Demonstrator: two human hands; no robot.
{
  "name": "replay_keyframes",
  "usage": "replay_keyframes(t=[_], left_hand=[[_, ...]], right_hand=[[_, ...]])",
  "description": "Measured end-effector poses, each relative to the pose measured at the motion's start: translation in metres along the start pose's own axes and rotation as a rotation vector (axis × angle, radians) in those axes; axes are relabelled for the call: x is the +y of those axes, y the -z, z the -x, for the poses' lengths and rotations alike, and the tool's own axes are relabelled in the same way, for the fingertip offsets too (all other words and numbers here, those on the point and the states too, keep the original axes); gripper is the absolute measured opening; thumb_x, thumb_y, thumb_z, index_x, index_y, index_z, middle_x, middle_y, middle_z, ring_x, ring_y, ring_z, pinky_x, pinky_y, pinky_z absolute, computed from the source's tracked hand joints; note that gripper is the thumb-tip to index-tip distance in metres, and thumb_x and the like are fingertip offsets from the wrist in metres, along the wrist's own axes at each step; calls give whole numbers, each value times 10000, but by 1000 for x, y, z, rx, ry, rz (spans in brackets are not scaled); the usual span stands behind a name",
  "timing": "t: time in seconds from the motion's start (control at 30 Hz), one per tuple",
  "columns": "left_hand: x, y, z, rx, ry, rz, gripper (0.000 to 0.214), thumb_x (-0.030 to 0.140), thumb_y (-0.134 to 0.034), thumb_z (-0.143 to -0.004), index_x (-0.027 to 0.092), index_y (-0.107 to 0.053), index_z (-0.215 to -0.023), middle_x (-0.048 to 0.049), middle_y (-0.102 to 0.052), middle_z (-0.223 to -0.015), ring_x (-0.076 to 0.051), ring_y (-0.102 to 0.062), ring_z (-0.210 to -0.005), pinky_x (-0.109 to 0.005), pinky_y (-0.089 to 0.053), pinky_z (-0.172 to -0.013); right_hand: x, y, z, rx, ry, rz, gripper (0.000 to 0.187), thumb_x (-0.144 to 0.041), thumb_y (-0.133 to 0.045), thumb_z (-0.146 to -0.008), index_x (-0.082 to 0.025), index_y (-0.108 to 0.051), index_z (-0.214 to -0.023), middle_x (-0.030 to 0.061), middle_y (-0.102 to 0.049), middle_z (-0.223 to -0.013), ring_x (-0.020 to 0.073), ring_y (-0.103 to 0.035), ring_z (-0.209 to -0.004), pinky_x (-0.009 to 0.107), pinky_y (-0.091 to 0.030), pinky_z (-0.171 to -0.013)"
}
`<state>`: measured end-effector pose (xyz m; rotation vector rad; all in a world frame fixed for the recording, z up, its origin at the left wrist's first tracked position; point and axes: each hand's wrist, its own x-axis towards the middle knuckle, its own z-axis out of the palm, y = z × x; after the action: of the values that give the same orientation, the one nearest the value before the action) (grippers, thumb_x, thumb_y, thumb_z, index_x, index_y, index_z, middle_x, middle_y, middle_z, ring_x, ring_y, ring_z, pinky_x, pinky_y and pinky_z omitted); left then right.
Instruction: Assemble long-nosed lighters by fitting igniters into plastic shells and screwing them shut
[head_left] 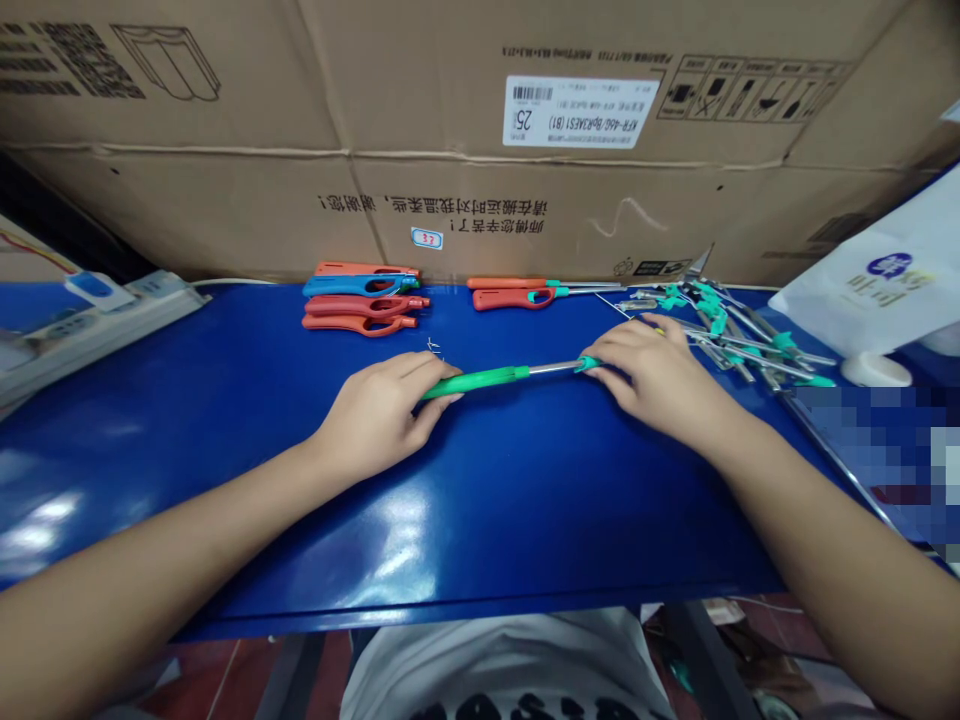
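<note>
My left hand (385, 410) is closed around the green handle (487, 380) of a long-reach lighter, held just above the blue table. A thin metal tube (551, 368) runs from the handle's right end toward my right hand (649, 370). The fingertips of that hand pinch a small teal plastic piece (587, 363) at the tube's far end. My right palm and curled fingers hide anything else in it. Behind the right hand lies a loose pile of metal tubes with teal parts (720, 320). Tiny metal pins or screws (433, 346) lie beyond my left hand.
Several red, orange and blue lighter handles (360, 305) lie at the back left. Two orange-red lighters with tubes (514, 297) lie at the back middle. A cardboard box (450, 120) walls the rear. A power strip (112, 325) sits left; a white bag (877, 270) stands right.
</note>
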<state>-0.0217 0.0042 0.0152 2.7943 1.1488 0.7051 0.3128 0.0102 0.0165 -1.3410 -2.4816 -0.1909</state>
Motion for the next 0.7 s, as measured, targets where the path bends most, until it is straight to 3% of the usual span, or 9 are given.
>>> replay_keyframes(t=[0.13, 0.23, 0.43, 0.57, 0.7], left_hand=[[-3, -1, 0, -15, -67, -48, 213, 252, -501, -1006, 157, -657, -1115, -91, -725, -1052, -239, -679, -955, -350, -547, -815], [-6, -2, -1, 6, -113, -81, 228, 251, -496, -1011, 159, -653, -1149, -99, -730, -1083, -242, -673, -984, -367, -544, -850], [0, 0, 0, 96, -244, -204, 242, 222, -511, -1017, 174, -654, -1207, -82, -746, -1058, -230, -654, -908, -348, -480, -722], [7, 1, 2, 121, -309, -223, 248, 204, -532, -1012, 182, -656, -1225, -68, -755, -1041, -208, -646, -846, -335, -451, -675], [7, -3, 2, 104, -281, -136, 264, 232, -534, -1012, 184, -661, -1238, -79, -749, -1048, -207, -672, -883, -332, -510, -742]], right_hand=[[-2, 2, -2, -131, 118, -85, 224, -264, -485, -1012, -205, -701, -1004, 100, -723, -985, 267, -616, -985, 495, -358, -1018], [-4, 2, -3, -184, 121, -148, 246, -302, -463, -1026, -186, -679, -1023, 102, -698, -935, 253, -599, -890, 420, -409, -888], [-20, 2, -4, -257, 189, -235, 315, -334, -384, -1066, -172, -643, -991, 98, -685, -939, 244, -599, -883, 403, -405, -876], [-34, 1, -3, -272, 244, -281, 329, -312, -341, -1080, -171, -621, -979, 95, -695, -947, 228, -609, -867, 377, -424, -829], [-38, 4, -2, -232, 214, -243, 347, -328, -341, -1084, -178, -648, -1018, 90, -718, -964, 221, -634, -855, 365, -432, -800]])
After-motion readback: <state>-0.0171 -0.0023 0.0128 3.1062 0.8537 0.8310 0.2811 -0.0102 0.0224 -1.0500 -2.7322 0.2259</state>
